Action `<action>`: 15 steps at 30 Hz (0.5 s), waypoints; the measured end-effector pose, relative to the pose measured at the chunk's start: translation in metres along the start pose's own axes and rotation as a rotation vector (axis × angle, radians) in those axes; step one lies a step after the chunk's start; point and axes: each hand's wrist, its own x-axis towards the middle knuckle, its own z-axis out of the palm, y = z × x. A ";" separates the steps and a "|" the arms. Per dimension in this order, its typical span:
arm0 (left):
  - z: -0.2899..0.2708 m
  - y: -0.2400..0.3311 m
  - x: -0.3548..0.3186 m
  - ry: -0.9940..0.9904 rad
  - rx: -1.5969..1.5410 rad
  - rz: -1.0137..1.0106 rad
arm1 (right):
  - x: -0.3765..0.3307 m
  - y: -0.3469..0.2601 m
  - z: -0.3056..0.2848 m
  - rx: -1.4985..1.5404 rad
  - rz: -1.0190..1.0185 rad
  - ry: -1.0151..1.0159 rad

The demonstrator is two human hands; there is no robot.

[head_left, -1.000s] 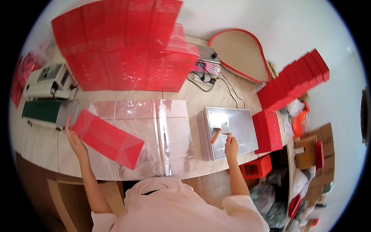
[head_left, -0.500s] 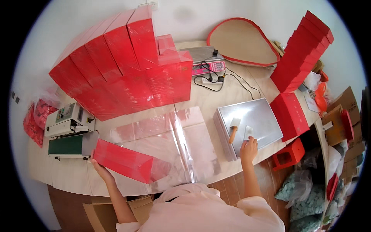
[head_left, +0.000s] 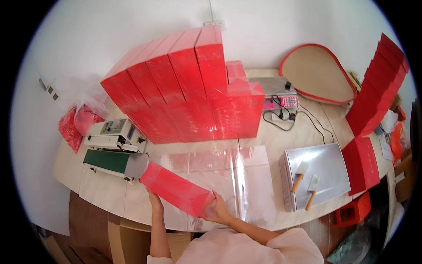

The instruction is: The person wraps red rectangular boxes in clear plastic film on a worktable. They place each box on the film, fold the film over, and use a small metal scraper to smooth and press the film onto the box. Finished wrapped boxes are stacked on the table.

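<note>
A long red box wrapped in clear plastic film lies slantwise in front of me, its left end beside the sealing machine. My left hand grips the box's lower left edge, its fingers partly hidden beneath. At the opposite end, my right hand is closed around the film-covered corner. Clear plastic sheets or bags lie flat on the table under and beyond the box. Two small spatulas with wooden handles, one farther left and one nearer, rest on a metal scale plate.
Several wrapped red boxes form a tall stack at the back. A sealing machine with a green belt stands left, near bagged red packets. Rightward are more red boxes, a red stool, cables and a red-rimmed tray.
My right hand has let go of the spatula on the scale and moved left to the box's end. My left hand stays at the box. The view has turned left.
</note>
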 end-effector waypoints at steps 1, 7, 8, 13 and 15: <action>0.006 0.011 -0.002 -0.070 0.026 0.000 | 0.002 0.006 -0.007 0.023 0.023 -0.023; 0.081 0.072 -0.019 -0.441 0.076 0.094 | 0.035 -0.023 -0.114 0.743 0.136 0.361; 0.102 0.084 -0.028 -0.493 0.025 0.087 | 0.041 -0.034 -0.142 0.941 0.135 0.436; 0.181 0.110 -0.040 -0.867 -0.243 0.228 | 0.040 -0.065 -0.261 0.962 0.234 0.595; 0.194 0.099 -0.037 -0.847 -0.180 0.209 | 0.063 -0.094 -0.305 0.907 0.144 0.624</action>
